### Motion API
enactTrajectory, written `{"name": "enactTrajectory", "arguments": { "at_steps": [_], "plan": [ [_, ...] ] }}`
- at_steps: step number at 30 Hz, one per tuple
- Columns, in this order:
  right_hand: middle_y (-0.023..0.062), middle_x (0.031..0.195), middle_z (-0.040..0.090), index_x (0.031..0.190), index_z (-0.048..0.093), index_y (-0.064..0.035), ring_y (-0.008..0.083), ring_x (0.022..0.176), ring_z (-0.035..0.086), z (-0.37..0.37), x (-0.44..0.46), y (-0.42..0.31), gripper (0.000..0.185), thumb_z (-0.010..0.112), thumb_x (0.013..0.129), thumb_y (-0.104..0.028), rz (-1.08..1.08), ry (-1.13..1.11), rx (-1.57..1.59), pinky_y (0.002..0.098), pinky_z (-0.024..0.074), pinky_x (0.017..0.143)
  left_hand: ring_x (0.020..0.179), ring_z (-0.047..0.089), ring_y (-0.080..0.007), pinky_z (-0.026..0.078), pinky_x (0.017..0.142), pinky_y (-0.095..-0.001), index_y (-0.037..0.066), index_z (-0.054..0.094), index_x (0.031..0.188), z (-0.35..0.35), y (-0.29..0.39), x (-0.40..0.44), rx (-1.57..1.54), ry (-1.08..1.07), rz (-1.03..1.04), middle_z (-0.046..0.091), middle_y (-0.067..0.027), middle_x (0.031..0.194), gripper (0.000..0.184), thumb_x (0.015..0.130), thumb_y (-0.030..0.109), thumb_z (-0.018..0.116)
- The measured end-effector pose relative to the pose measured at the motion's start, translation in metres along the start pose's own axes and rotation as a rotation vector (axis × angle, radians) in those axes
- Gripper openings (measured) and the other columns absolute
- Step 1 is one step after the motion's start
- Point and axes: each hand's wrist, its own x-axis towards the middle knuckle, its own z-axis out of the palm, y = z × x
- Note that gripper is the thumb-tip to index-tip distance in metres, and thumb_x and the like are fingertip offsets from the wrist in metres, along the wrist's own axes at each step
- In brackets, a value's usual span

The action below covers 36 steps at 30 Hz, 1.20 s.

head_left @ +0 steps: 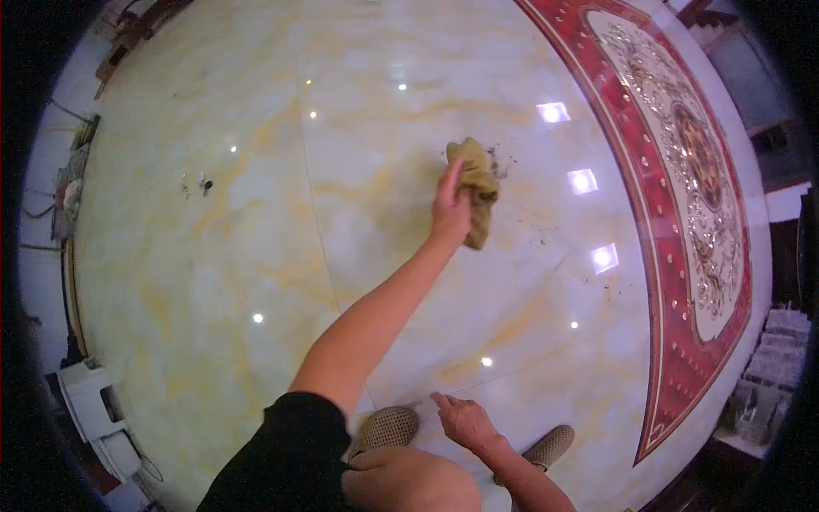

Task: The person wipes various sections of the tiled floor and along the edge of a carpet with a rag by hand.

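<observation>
My left hand grips a crumpled olive-brown cloth against the glossy marbled floor. Small dark specks of dirt lie beside the cloth on its right, with more crumbs below and to the right. My right hand hangs low in front of my legs with nothing in it. One finger reaches out to the left, while the others are partly hidden. Two woven slippers, the left one and the right one, are on my feet.
A red patterned floor panel with an ornate cream centre runs along the right. A dark bit of debris sits to the left. White appliance-like objects stand at the lower left edge, and stacked items at the right edge.
</observation>
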Motion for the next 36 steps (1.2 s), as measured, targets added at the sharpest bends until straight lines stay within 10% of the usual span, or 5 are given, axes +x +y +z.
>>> {"name": "enactTrajectory", "arguments": {
  "at_steps": [5,8,16,26,36],
  "plan": [
    [0.0187,0.107,0.065,0.122,0.052,-0.0032,0.0352,0.086,0.066,-0.002,-0.016,0.012,0.035,0.053,0.088,-0.010,0.124,-0.225,-0.001,0.0456,0.0526,0.076,0.131,0.041,-0.0235,0.030,0.110,-0.0335,0.005,0.035,0.145,-0.097,0.042,-0.109,0.066,0.035,-0.113,0.042,-0.0129,0.143,0.058,0.088,-0.005,0.042],
    [0.0183,0.110,0.065,0.122,0.053,-0.0033,0.0338,0.089,0.066,0.017,-0.018,0.018,0.034,0.051,0.088,-0.009,0.099,-0.271,0.012,0.0443,0.0521,0.078,0.134,0.037,-0.0339,0.032,0.109,-0.0396,0.005,0.033,0.145,-0.161,0.006,-0.195,0.551,0.006,-0.083,0.033,-0.0206,0.147,0.063,0.086,-0.001,0.053],
    [0.0185,0.107,0.065,0.124,0.052,-0.0036,0.0323,0.091,0.066,0.004,-0.001,0.013,0.040,0.051,0.084,-0.007,0.021,-0.176,0.081,0.0434,0.0519,0.079,0.135,0.026,-0.0504,0.027,0.109,-0.0540,0.006,0.026,0.147,-0.085,-0.037,-0.215,1.068,-0.080,-0.012,0.016,-0.0346,0.149,0.080,0.077,0.008,0.066],
    [0.0157,0.109,0.062,0.128,0.048,-0.0045,0.0331,0.093,0.065,-0.027,-0.039,0.029,0.045,0.051,0.083,-0.008,0.007,-0.033,0.044,0.0459,0.0514,0.077,0.127,0.042,-0.0391,0.036,0.105,-0.0454,0.009,0.047,0.135,0.140,-0.004,-0.009,0.410,-0.067,0.257,0.044,-0.0235,0.137,0.050,0.086,0.001,0.049],
    [0.0136,0.116,0.063,0.128,0.049,-0.0090,0.0313,0.102,0.063,-0.054,-0.167,0.069,0.047,0.058,0.082,-0.010,0.197,-0.307,-0.018,0.0418,0.0503,0.086,0.107,0.056,-0.0189,0.043,0.095,-0.0306,0.005,0.056,0.123,0.077,0.085,-0.023,-0.031,-0.207,0.007,0.062,-0.0102,0.116,0.030,0.094,0.005,0.046]
  ]
}}
